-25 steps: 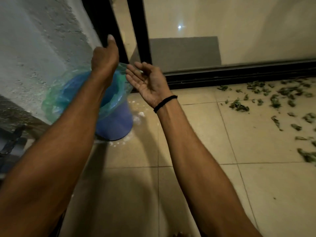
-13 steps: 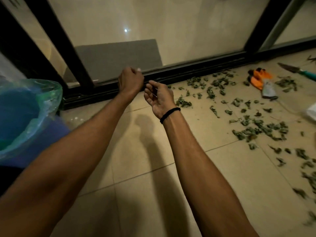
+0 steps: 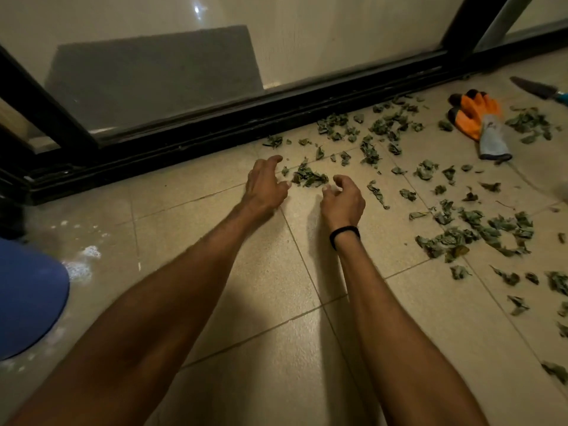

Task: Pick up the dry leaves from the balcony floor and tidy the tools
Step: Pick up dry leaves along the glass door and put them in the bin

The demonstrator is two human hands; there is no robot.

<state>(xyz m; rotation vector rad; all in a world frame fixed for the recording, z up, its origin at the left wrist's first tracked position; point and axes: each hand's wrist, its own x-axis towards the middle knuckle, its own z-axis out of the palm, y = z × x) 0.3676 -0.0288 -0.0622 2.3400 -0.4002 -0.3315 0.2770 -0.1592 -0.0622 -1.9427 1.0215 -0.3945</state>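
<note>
Nearest to me I count two bare forearms, running up from the bottom edge toward the middle of the tiled floor [image 3: 267, 302]. One blue bin [image 3: 27, 296] sits at the near left, cut off by the frame, with white specks on the tiles beside it. One black wristband [image 3: 344, 235] circles the right wrist.

Further out are the two hands, held low over the floor and a little apart. The left hand [image 3: 266, 186] is palm down with its fingers spread and bent, and the forefinger reaches furthest. The right hand [image 3: 344, 198] is also palm down, with fingers loosely curled and the thumb tucked toward them. Neither grips anything. One small heap of leaves [image 3: 309, 177] lies just beyond the gap between their fingertips. I cannot tell whether the fingertips touch the tiles.

The dry leaves [image 3: 473, 229] are too many to count exactly. Dozens are scattered from the middle to the right edge, thickest in a cluster at mid right and in a band along the door.

Far right lie orange gloves [image 3: 479, 121], two as far as I can tell, with one grey cuff showing. Just beyond them is one garden tool [image 3: 536, 89], a dark blade partly out of frame.

Farthest is one black door track [image 3: 215, 130], with one grey mat [image 3: 153, 69] behind the glass.
</note>
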